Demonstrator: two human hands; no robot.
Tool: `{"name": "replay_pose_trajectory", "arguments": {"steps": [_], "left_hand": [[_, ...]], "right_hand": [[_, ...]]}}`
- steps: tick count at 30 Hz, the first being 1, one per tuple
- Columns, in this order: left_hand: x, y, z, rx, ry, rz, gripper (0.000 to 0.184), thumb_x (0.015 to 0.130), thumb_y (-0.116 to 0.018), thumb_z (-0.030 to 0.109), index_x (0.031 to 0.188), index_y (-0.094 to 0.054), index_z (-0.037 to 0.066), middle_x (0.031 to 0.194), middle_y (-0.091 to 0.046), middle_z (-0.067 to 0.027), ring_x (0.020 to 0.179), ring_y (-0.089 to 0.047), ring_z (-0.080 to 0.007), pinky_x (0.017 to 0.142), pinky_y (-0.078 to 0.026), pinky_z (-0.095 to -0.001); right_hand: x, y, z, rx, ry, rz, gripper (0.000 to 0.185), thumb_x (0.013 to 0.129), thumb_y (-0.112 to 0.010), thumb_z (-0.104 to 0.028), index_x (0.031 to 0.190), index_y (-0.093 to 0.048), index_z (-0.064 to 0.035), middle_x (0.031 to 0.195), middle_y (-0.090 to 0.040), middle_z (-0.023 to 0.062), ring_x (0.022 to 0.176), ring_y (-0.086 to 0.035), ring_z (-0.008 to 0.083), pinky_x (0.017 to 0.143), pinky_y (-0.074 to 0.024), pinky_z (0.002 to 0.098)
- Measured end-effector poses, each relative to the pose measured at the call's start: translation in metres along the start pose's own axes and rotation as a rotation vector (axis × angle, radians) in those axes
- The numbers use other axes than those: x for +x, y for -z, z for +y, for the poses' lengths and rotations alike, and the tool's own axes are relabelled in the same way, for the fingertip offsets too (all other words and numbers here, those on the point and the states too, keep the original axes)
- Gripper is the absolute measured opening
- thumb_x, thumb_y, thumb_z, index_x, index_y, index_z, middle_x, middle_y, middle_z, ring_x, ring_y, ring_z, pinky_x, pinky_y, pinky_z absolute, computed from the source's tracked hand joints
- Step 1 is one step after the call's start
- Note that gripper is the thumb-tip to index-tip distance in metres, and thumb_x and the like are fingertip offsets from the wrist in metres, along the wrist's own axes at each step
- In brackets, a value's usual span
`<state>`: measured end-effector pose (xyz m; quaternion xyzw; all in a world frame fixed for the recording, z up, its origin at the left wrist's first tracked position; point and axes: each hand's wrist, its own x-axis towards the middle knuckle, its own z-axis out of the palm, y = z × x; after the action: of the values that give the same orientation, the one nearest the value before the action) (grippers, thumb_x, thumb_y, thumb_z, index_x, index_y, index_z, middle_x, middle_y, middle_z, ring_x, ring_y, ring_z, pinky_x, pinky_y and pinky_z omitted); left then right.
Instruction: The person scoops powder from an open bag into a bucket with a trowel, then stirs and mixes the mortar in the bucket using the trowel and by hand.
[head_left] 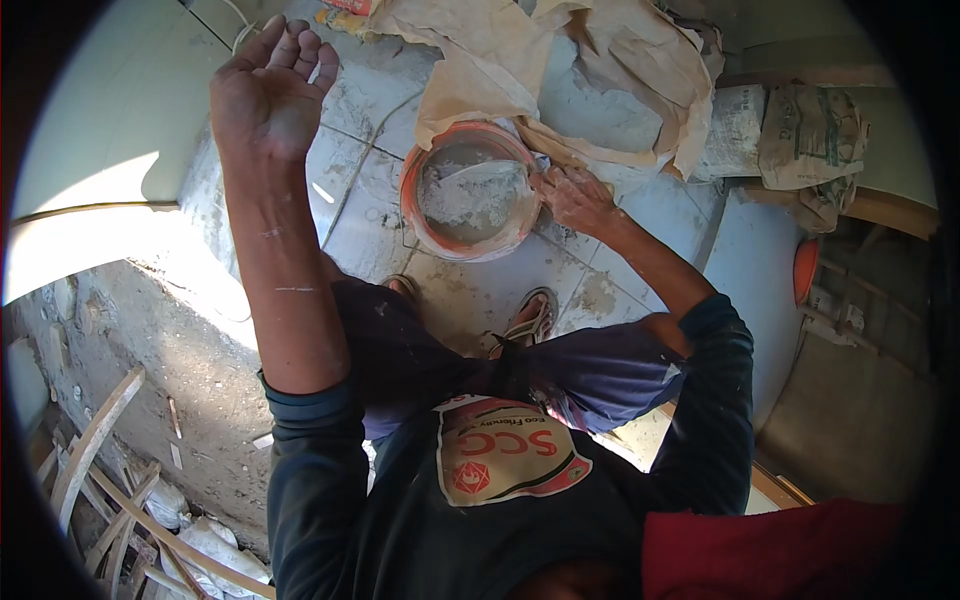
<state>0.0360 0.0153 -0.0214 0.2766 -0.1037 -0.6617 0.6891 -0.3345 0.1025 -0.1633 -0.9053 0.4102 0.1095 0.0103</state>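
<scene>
An orange-rimmed bucket (408, 196) stands on the tiled floor ahead of my feet, with grey, wet-looking mix and paler powder (455, 205) inside. My right hand (575, 198) is closed at the bucket's right rim. From its fingers a pale, powder-coated blade (490, 180), which looks like a trowel, reaches into the bucket; its handle is hidden by the fingers. My left hand (268, 98) is raised to the left of the bucket, palm up, fingers loosely curled and apart, holding nothing. Behind the bucket lies a torn-open paper bag (480, 75) with grey powder (605, 115) showing.
More paper bags (815, 135) are stacked at the right. A dark cable (375, 135) crosses the tiles (365, 215) left of the bucket. Wooden strips (100, 440) and rubble lie at the lower left. My sandalled feet (530, 315) are just below the bucket.
</scene>
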Motion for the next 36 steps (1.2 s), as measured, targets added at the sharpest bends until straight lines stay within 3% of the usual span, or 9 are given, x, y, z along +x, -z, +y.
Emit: {"name": "replay_pose_trajectory", "arguments": {"steps": [7, 13, 15, 19, 24, 27, 30, 34, 36], "left_hand": [[0.007, 0.008, 0.005, -0.011, 0.038, -0.076, 0.021, 0.090, -0.039, 0.003, 0.107, -0.046, -0.009, 0.091, -0.055, -0.0148, 0.081, -0.054, -0.0238, 0.082, -0.045, -0.0411], [0.009, 0.007, 0.003, -0.048, 0.093, -0.142, 0.021, 0.090, -0.040, 0.003, 0.107, -0.046, -0.008, 0.091, -0.054, -0.0150, 0.082, -0.054, -0.0242, 0.082, -0.045, -0.0412], [0.005, -0.001, -0.002, 0.005, 0.015, -0.010, 0.019, 0.090, -0.042, 0.006, 0.102, -0.048, -0.007, 0.089, -0.054, -0.0127, 0.079, -0.053, -0.0214, 0.078, -0.045, -0.0389], [0.005, -0.001, -0.002, 0.000, 0.027, -0.012, 0.019, 0.090, -0.042, 0.006, 0.103, -0.048, -0.006, 0.089, -0.054, -0.0125, 0.079, -0.053, -0.0217, 0.077, -0.044, -0.0388], [0.003, -0.002, -0.001, -0.018, 0.031, 0.019, 0.018, 0.090, -0.043, 0.006, 0.102, -0.049, -0.005, 0.088, -0.055, -0.0122, 0.079, -0.053, -0.0213, 0.078, -0.044, -0.0388], [0.003, -0.002, 0.000, -0.018, 0.041, 0.033, 0.018, 0.090, -0.043, 0.006, 0.102, -0.050, -0.005, 0.088, -0.055, -0.0123, 0.079, -0.053, -0.0210, 0.078, -0.044, -0.0388], [0.005, 0.003, 0.002, -0.037, 0.057, -0.015, 0.018, 0.091, -0.042, 0.003, 0.104, -0.048, -0.007, 0.090, -0.056, -0.0149, 0.081, -0.053, -0.0231, 0.081, -0.045, -0.0405], [0.005, 0.003, 0.003, -0.054, 0.086, -0.028, 0.018, 0.091, -0.042, 0.003, 0.104, -0.048, -0.007, 0.090, -0.056, -0.0154, 0.081, -0.053, -0.0230, 0.081, -0.045, -0.0410], [0.005, 0.004, 0.004, -0.063, 0.096, -0.024, 0.018, 0.091, -0.042, 0.003, 0.104, -0.047, -0.007, 0.091, -0.055, -0.0157, 0.081, -0.053, -0.0230, 0.081, -0.045, -0.0413]], "right_hand": [[-0.024, 0.017, 0.013, -0.043, 0.150, 0.065, 0.032, 0.081, -0.055, -0.015, 0.113, -0.057, -0.0096, 0.095, -0.059, 0.0121, 0.086, -0.060, 0.0270, 0.071, -0.0494, 0.0390], [-0.029, 0.059, 0.002, 0.044, -0.019, -0.089, 0.033, 0.076, -0.056, -0.009, 0.108, -0.060, -0.0115, 0.097, -0.060, 0.0128, 0.092, -0.059, 0.0265, 0.076, -0.0496, 0.0362], [-0.028, 0.046, 0.002, -0.036, 0.101, -0.127, 0.032, 0.075, -0.056, -0.009, 0.107, -0.059, -0.0102, 0.096, -0.060, 0.0121, 0.091, -0.059, 0.0259, 0.075, -0.0496, 0.0366], [-0.014, 0.031, -0.001, -0.064, 0.065, -0.159, 0.036, 0.074, -0.056, -0.009, 0.110, -0.058, -0.0080, 0.098, -0.060, 0.0139, 0.090, -0.060, 0.0258, 0.076, -0.0495, 0.0376], [0.002, 0.028, -0.001, -0.138, -0.014, -0.020, 0.044, 0.075, -0.055, -0.010, 0.118, -0.052, -0.0037, 0.104, -0.059, 0.0196, 0.094, -0.060, 0.0295, 0.079, -0.0484, 0.0386], [0.008, 0.042, -0.013, -0.034, -0.189, -0.172, 0.044, 0.077, -0.054, -0.011, 0.120, -0.050, -0.0025, 0.103, -0.060, 0.0200, 0.096, -0.060, 0.0310, 0.079, -0.0487, 0.0387], [0.009, 0.042, -0.018, -0.024, -0.215, -0.131, 0.040, 0.083, -0.048, -0.014, 0.122, -0.047, -0.0041, 0.104, -0.060, 0.0222, 0.095, -0.059, 0.0329, 0.079, -0.0472, 0.0408], [0.008, 0.021, -0.027, -0.131, -0.203, -0.109, 0.041, 0.079, -0.052, -0.011, 0.118, -0.051, 0.0019, 0.099, -0.062, 0.0180, 0.092, -0.061, 0.0304, 0.076, -0.0495, 0.0388], [0.007, 0.015, -0.029, -0.071, -0.079, -0.179, 0.041, 0.079, -0.053, -0.011, 0.118, -0.051, 0.0031, 0.093, -0.063, 0.0156, 0.089, -0.062, 0.0280, 0.074, -0.0484, 0.0373]]}}
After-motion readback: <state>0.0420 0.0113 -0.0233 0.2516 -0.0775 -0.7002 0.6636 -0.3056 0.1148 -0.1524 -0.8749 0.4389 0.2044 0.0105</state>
